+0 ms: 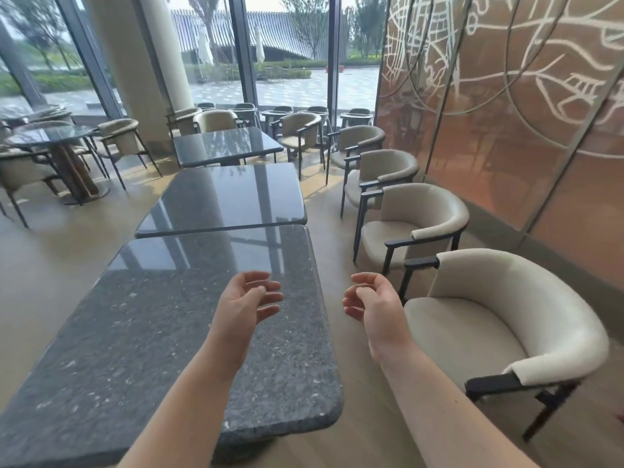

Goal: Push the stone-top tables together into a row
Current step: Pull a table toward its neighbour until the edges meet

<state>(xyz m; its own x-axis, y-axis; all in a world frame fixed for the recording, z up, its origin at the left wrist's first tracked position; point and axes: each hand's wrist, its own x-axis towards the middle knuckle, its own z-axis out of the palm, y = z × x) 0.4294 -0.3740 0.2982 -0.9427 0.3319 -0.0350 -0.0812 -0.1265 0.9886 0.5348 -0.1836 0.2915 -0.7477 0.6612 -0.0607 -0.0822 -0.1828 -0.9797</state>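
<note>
Stone-top tables: near table (189, 332) meets middle table (226, 197); far table (226, 145) stands apart. I judge them heavy, slippery-topped; push at edges. Left hand (244, 304) and right hand (369, 304) hover, fingers relaxed, holding nothing.

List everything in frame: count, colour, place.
Stone tables: 3, dark grey, row down the centre; near two touch at a skew, far one apart.
Round table: 1, dark glass, far left.
Chairs: 4 beige in a line at right, more by the windows and left.
Column: 1, cream, left of centre.
Wall panel: copper, right.
Left hand: over near table, holds nothing.
Right hand: over the floor by the near chair, holds nothing.
</note>
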